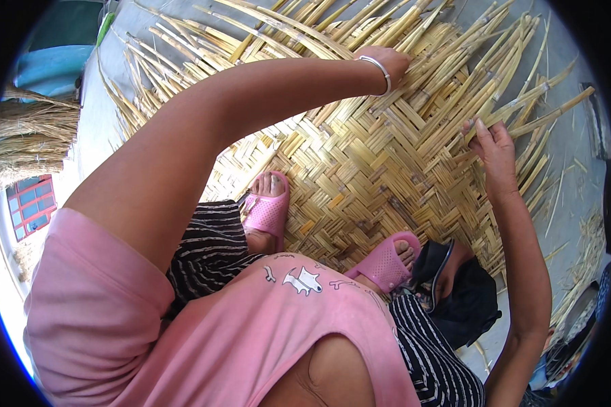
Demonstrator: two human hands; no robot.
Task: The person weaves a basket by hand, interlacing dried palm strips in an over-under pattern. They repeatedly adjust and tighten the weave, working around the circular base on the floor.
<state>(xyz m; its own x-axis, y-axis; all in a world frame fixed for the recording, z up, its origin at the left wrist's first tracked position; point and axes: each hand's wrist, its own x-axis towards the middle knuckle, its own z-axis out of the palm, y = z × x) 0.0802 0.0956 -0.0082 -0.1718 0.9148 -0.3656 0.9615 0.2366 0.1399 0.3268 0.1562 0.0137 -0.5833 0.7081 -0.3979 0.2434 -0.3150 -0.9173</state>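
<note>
A woven mat of flattened, straw-coloured reed strips [360,156] lies under me in a slanting weave, its loose ends fanning out at the far side and the right. My left hand [385,61], with a silver bangle at its wrist, is closed over the far part of the mat where long strips [305,37] run up to it; its fingertips are mostly hidden. At the right side, my right hand [495,152] is closed with thumb and fingers pinched at a reed strip [506,108] among the loose ends.
My feet in pink slippers [268,203] rest on the mat. A black cloth item [465,305] is beside my right knee. Bundled dry stalks [37,132] stand at the far left, near a red-framed window [32,205]. Grey floor [563,176] with scattered bits borders the mat.
</note>
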